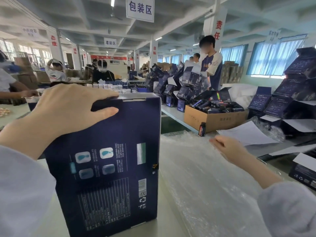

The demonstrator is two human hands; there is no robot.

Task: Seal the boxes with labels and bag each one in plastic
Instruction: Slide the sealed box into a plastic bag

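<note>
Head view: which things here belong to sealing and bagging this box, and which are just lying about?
For the job:
tall dark-navy printed cardboard box, standing upright
crinkled clear plastic sheeting, spread beside it

Lying about:
brown cardboard carton, full of dark bottles
small dark bottle, standing in front of the carton
white paper sheet

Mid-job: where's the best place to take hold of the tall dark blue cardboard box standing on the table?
At its top end, from above. The tall dark blue cardboard box stands upright and looks thin front to back, so fingers over the top and a thumb on the printed face span it, as the left hand does now.
</note>
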